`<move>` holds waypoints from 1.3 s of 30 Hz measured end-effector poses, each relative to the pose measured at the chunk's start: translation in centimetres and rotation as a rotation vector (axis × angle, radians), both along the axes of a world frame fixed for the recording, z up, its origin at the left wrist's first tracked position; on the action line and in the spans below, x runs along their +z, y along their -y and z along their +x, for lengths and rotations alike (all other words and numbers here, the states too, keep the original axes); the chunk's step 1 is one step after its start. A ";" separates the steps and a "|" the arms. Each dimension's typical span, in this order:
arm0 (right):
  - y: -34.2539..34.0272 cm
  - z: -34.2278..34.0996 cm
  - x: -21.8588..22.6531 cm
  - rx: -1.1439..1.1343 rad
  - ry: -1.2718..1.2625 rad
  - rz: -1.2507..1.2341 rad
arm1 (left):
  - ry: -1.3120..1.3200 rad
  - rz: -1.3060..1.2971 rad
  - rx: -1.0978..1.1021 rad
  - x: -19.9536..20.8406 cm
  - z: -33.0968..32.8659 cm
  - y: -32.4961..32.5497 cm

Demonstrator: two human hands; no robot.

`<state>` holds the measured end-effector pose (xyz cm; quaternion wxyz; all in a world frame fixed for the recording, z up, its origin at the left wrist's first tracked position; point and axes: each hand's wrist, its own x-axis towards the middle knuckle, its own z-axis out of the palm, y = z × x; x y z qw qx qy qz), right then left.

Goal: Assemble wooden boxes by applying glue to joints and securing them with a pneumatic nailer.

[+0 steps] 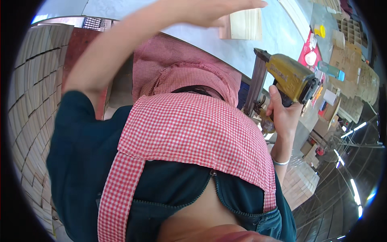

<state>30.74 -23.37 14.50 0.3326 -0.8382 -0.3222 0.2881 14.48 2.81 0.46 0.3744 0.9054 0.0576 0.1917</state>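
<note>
In my right hand [287, 115] is a yellow pneumatic nail gun [288, 74]; the fingers wrap round its handle and its dark nose points toward the worktable. At the top of the view my left hand [215, 11] reaches out with its fingers stretched, at the near side of a pale wooden piece [249, 26]. Whether those fingers touch the wood cannot be told. The wooden piece, box-like in shape, lies on the light grey worktable [193, 42]; its far part runs out of the picture.
Stacked wooden boards [34, 101] fill the left side. Beyond the table's right end are a yellow cup [319, 30], a clear bottle with a blue cap [331, 71], cardboard [342, 64] and a wooden compartment tray [350, 32]. A checked apron [197, 133] covers my front.
</note>
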 end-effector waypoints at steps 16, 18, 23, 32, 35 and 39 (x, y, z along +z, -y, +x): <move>1.3 3.0 2.5 -0.028 0.008 -0.017 | -0.543 0.282 0.235 6.7 8.9 -0.3; 0.1 4.2 2.5 -0.013 0.049 -0.040 | -0.609 0.385 0.189 6.3 8.6 0.5; -2.4 6.6 1.2 0.060 0.115 -0.086 | -0.702 0.482 0.194 4.0 6.1 1.8; -5.8 4.6 2.3 0.254 0.189 -0.164 | -0.508 0.318 0.483 5.2 2.1 3.1; -6.1 3.1 1.6 0.297 0.228 -0.209 | -0.417 0.274 0.548 3.3 0.8 3.6; -6.5 1.4 0.4 0.311 0.259 -0.292 | -0.449 0.215 0.542 1.0 -0.1 4.3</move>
